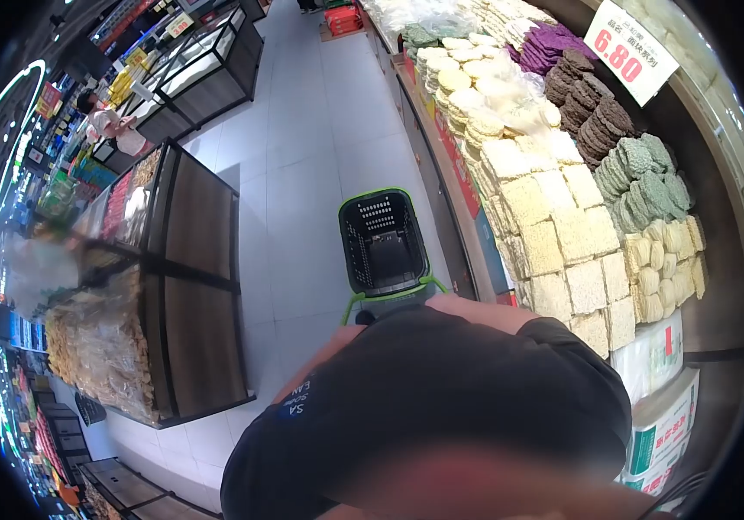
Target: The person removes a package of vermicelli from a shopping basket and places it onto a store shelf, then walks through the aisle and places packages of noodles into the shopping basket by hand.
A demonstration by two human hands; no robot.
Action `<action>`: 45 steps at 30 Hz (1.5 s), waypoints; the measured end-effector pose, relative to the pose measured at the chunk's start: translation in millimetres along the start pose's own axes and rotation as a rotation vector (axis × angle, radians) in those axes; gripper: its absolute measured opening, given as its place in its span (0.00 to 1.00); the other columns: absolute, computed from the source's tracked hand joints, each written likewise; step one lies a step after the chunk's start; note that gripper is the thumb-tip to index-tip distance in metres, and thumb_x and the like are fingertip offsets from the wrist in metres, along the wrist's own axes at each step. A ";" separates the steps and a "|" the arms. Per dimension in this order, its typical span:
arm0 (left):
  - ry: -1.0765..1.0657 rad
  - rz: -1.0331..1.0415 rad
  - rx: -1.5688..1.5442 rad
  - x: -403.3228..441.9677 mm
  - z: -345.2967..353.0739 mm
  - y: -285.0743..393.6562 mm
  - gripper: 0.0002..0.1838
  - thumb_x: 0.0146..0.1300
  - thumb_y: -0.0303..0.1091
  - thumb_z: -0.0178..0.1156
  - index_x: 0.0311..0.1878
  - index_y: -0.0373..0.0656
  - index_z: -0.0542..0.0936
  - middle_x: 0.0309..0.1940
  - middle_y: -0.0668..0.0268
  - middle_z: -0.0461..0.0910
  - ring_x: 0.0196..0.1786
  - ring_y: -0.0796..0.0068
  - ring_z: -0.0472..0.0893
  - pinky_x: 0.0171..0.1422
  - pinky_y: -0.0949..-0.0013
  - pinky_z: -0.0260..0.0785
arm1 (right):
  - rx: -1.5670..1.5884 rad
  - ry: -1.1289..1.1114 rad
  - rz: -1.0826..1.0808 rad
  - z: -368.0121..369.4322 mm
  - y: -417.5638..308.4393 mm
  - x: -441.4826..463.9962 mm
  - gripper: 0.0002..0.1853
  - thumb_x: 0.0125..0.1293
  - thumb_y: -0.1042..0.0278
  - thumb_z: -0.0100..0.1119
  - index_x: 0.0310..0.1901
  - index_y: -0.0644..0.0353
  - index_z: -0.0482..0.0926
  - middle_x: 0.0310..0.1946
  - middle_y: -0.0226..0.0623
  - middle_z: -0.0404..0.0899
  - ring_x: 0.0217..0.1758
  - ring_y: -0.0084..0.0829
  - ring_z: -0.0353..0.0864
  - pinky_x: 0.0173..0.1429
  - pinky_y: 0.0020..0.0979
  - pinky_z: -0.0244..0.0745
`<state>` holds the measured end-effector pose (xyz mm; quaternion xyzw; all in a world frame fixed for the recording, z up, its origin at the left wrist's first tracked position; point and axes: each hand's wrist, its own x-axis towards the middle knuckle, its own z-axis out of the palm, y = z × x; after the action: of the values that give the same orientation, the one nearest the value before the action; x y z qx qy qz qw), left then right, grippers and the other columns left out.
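While the left hand [344,334] and right hand [446,303] sit near the green handle [351,306], apparently to steady it, the black basket [356,251] stands ahead on the floor [294,173]; the shirt [441,373] hides the fingers, so whether they are closed cannot be told.

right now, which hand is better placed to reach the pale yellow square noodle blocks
Probably the right hand: it is on the same side as the noodle blocks. The left forearm is farther off, toward the grey tiled aisle.
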<state>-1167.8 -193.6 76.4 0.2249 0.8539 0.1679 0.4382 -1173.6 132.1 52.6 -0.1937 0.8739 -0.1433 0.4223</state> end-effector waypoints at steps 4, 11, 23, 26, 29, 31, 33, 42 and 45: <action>-0.028 0.004 -0.024 17.6 -20.7 -8.9 0.20 0.60 0.48 0.60 0.49 0.45 0.85 0.47 0.50 0.84 0.52 0.46 0.82 0.56 0.51 0.74 | -0.065 0.001 -0.037 -12.4 12.2 20.3 0.19 0.65 0.50 0.55 0.47 0.55 0.84 0.47 0.44 0.85 0.54 0.46 0.84 0.57 0.45 0.78; -0.024 0.064 0.010 76.3 -99.3 -27.5 0.20 0.60 0.48 0.61 0.48 0.45 0.85 0.47 0.50 0.84 0.52 0.46 0.82 0.56 0.51 0.74 | -0.039 -0.079 0.036 -79.1 16.7 45.1 0.20 0.65 0.50 0.55 0.48 0.55 0.84 0.47 0.43 0.85 0.54 0.45 0.84 0.57 0.44 0.78; -0.012 0.165 0.049 131.9 -223.8 -111.7 0.20 0.60 0.49 0.61 0.48 0.45 0.85 0.47 0.50 0.84 0.52 0.46 0.83 0.56 0.51 0.74 | -0.084 -0.156 0.070 -212.3 -17.0 174.4 0.21 0.65 0.49 0.56 0.49 0.57 0.83 0.48 0.43 0.85 0.53 0.44 0.84 0.57 0.44 0.77; -0.003 0.156 0.029 134.2 -242.5 -125.4 0.20 0.59 0.49 0.61 0.48 0.45 0.85 0.47 0.50 0.84 0.52 0.46 0.83 0.56 0.51 0.74 | -0.091 -0.183 0.087 -238.1 -14.0 182.5 0.21 0.66 0.49 0.56 0.49 0.57 0.83 0.48 0.43 0.85 0.53 0.44 0.84 0.57 0.43 0.77; 0.005 0.088 -0.031 135.1 -265.2 -127.4 0.22 0.59 0.51 0.62 0.48 0.46 0.86 0.47 0.51 0.85 0.51 0.47 0.83 0.55 0.51 0.75 | -0.094 -0.215 0.095 -258.1 -7.0 181.9 0.22 0.66 0.49 0.56 0.50 0.58 0.83 0.48 0.43 0.85 0.53 0.43 0.84 0.56 0.43 0.77; 0.001 0.073 -0.102 127.7 -279.9 -123.2 0.23 0.58 0.51 0.62 0.49 0.45 0.86 0.48 0.51 0.84 0.52 0.48 0.83 0.56 0.51 0.74 | -0.092 -0.225 0.098 -270.4 0.3 187.4 0.22 0.66 0.49 0.56 0.50 0.58 0.83 0.48 0.43 0.85 0.53 0.43 0.84 0.56 0.43 0.77; 0.020 0.064 -0.091 144.6 -296.7 -130.8 0.23 0.58 0.51 0.63 0.50 0.45 0.85 0.49 0.51 0.84 0.53 0.49 0.82 0.57 0.52 0.74 | -0.109 -0.230 0.092 -285.0 12.8 202.5 0.22 0.66 0.49 0.56 0.50 0.58 0.83 0.48 0.43 0.85 0.53 0.43 0.84 0.56 0.43 0.77; 0.025 -0.039 0.096 214.8 -390.7 -112.5 0.20 0.65 0.50 0.53 0.50 0.48 0.84 0.48 0.55 0.84 0.56 0.50 0.81 0.61 0.55 0.72 | -0.065 -0.209 0.036 -386.9 75.5 264.0 0.23 0.66 0.48 0.56 0.51 0.59 0.83 0.49 0.43 0.84 0.52 0.42 0.83 0.56 0.42 0.76; 0.062 -0.109 -0.013 253.9 -427.6 -107.2 0.21 0.61 0.51 0.58 0.48 0.47 0.84 0.45 0.52 0.85 0.54 0.51 0.82 0.57 0.54 0.74 | -0.042 -0.197 0.017 -427.7 96.0 285.3 0.23 0.66 0.48 0.56 0.51 0.60 0.83 0.49 0.43 0.84 0.52 0.42 0.83 0.56 0.42 0.76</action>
<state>-1676.2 -187.4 92.9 0.1698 0.8770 0.1565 0.4214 -1695.9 123.0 75.7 -0.2082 0.8325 -0.1015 0.5032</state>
